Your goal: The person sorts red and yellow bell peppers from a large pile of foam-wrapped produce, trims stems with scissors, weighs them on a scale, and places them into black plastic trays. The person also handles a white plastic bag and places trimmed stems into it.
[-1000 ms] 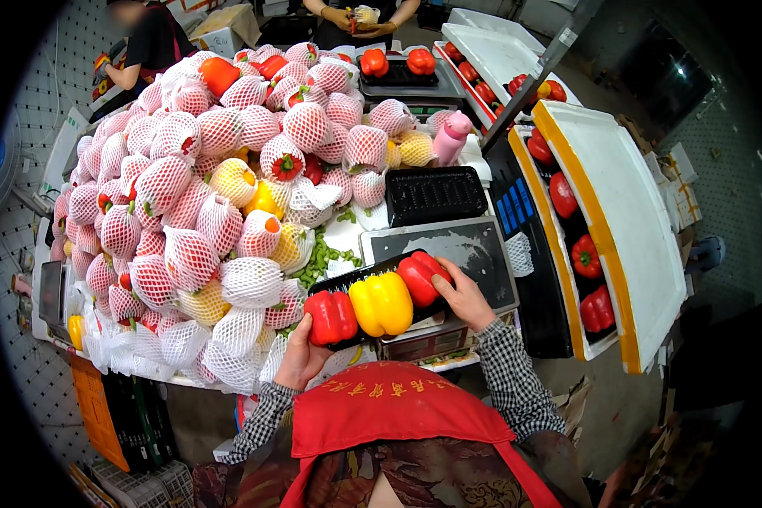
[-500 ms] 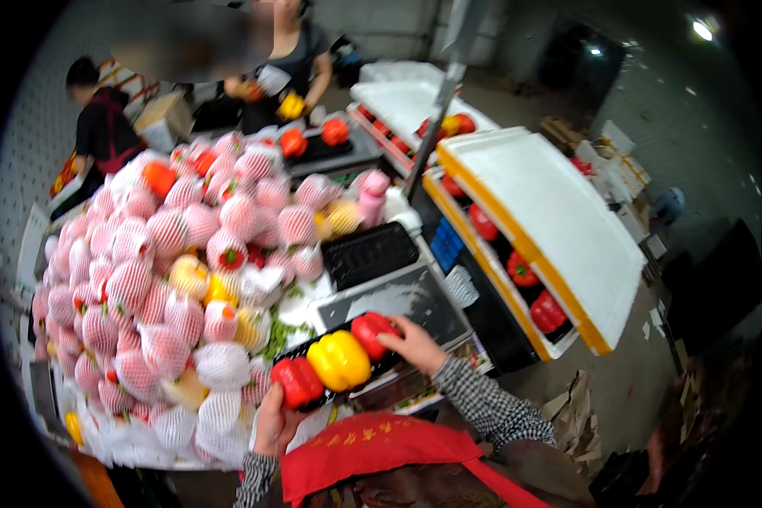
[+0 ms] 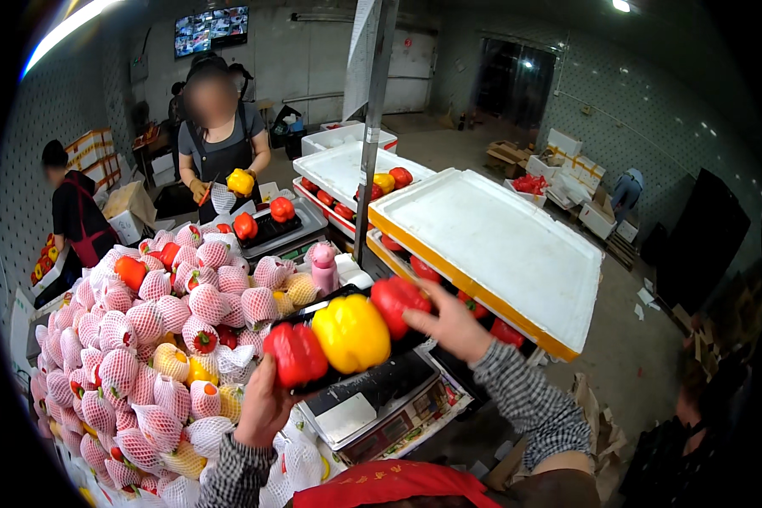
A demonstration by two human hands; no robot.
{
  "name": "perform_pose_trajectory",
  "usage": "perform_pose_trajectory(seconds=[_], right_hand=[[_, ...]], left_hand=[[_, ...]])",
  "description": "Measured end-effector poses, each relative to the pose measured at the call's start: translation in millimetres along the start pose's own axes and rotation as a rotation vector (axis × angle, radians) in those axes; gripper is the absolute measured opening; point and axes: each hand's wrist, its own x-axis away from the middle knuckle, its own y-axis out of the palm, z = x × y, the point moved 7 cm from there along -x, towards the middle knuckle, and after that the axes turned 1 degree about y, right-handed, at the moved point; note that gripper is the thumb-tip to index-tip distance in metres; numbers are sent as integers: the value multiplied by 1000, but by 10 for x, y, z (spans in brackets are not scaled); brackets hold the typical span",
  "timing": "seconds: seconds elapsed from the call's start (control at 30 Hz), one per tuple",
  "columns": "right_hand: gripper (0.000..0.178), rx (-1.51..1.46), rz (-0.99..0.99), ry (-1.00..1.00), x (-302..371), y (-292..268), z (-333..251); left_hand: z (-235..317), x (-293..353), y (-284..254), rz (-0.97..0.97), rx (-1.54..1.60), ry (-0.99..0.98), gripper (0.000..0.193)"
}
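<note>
A black tray [image 3: 403, 345] is held up in front of me, tilted, its right end higher. In it sit a red bell pepper [image 3: 295, 354], a yellow bell pepper [image 3: 351, 334] and another red bell pepper [image 3: 400, 305], side by side. My left hand [image 3: 262, 405] is closed round the tray's left end, fingers partly hidden beneath. My right hand [image 3: 454, 323] grips the right end, with its thumb against the right red pepper. Below the tray is a flat scale-like device [image 3: 347, 419] with a pale top.
Peppers in pink and white foam nets [image 3: 157, 317] form a big heap at left. A pink bottle [image 3: 323, 269] stands behind the tray. White foam lids [image 3: 491, 245] cover pepper boxes at right, beside a metal post [image 3: 371, 144]. Across the table, a person [image 3: 222, 140] holds a yellow pepper.
Both hands have raised the pepper tray off the work surface, moving it up and slightly right. My view has tilted up, showing more of the room.
</note>
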Motion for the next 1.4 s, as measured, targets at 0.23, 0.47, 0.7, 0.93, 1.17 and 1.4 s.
perform_pose_trajectory(seconds=[0.23,0.47,0.7,0.93,1.17,1.4], right_hand=[[74,-114,170,143,-924,-1374,101],[70,-241,213,216,-1816,-2133,751],[57,-426,304,230,-2488,-2399,1428],[47,-471,281,227,-2832,-2399,1888],[46,-459,310,262,-2895,-2276,1984],[40,-497,316,225,-2959,-2297,2196]], left_hand=[[345,-1416,1103,-201,-170,-67,58],[275,-2688,1654,-137,-345,-165,63],[19,-3366,1878,28,-377,-170,66],[-131,-3719,1883,41,-524,-289,65],[-112,-3783,1932,33,-628,-271,62],[-155,-3784,1925,-50,-716,-325,58]])
